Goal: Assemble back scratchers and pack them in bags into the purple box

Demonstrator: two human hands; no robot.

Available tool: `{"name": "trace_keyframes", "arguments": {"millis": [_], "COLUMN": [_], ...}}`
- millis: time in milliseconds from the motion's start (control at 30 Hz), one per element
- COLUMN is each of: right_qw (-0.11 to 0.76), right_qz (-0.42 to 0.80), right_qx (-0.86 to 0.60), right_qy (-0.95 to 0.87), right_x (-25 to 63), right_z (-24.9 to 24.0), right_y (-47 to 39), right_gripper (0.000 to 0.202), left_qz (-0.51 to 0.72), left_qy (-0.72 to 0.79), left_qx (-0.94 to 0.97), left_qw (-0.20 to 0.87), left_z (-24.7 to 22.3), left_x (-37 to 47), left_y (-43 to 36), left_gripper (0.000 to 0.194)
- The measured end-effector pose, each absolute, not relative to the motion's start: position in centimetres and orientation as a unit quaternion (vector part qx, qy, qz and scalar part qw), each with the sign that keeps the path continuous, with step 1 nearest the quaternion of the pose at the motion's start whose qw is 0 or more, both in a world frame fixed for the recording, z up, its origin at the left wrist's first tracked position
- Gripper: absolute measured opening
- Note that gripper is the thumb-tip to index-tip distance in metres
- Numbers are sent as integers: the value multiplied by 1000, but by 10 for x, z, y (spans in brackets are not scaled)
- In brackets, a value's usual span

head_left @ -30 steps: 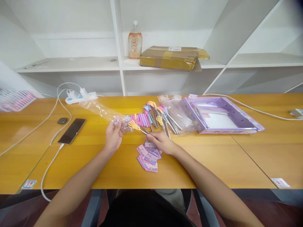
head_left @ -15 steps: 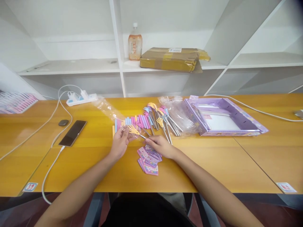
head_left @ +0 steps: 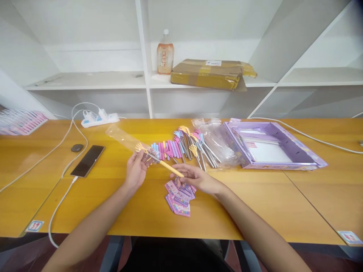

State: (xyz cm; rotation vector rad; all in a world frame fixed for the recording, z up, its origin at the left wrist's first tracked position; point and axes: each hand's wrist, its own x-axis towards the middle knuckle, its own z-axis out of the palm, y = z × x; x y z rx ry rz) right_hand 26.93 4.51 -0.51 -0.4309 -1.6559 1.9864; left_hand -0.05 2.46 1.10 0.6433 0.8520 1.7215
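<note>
A telescopic back scratcher (head_left: 171, 168) with a yellow hand-shaped head, metal rod and yellow handle slants across the middle. My left hand (head_left: 136, 168) pinches it near the head, together with a clear plastic sleeve (head_left: 121, 138) that stretches up and left. At the handle's lower end, my right hand (head_left: 200, 179) has its thumb and fingers closed on the tip. Under that hand lie overlapping pink and purple cards (head_left: 178, 200). Behind the hands is a row of pastel handles (head_left: 170, 149), beside a pile of more back scratchers (head_left: 198, 145) with coloured hand heads.
A purple open box (head_left: 283, 165) stands at right, with clear plastic bags (head_left: 221, 143) against it. To the left are a phone (head_left: 88, 160), a dark small device (head_left: 76, 147), cables and a power strip (head_left: 100, 120). A bottle (head_left: 165, 56) and taped carton (head_left: 207, 73) occupy the shelf.
My left hand has moved left with the scratcher's head. My right hand has shifted from the metal rod to the end of the yellow handle, which now shows. The view has shifted slightly.
</note>
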Motion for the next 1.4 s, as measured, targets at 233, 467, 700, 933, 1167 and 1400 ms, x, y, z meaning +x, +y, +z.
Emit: {"name": "trace_keyframes", "arguments": {"millis": [233, 467, 700, 933, 1167, 1400], "right_qw": [212, 290, 340, 319, 403, 429], "right_qz": [737, 585, 311, 275, 112, 174], "right_qx": [-216, -300, -344, -221, -171, -213], "right_qy": [-604, -696, -818, -880, -892, -860], "right_x": [264, 252, 247, 261, 265, 260], "right_z": [0, -7, -15, -11, -11, 2], "right_y": [35, 33, 18, 26, 27, 26], "right_gripper": [49, 60, 45, 62, 14, 7], "left_qz": [683, 554, 477, 495, 450, 427], "left_qy": [376, 401, 404, 397, 396, 396], "left_qx": [299, 396, 427, 412, 442, 459], "left_qw": [551, 613, 653, 654, 667, 671], "left_z": [10, -8, -12, 3, -9, -16], "left_x": [5, 29, 35, 26, 27, 30], "left_y": [19, -5, -12, -5, -6, -8], "left_gripper": [40, 43, 49, 45, 45, 44]}}
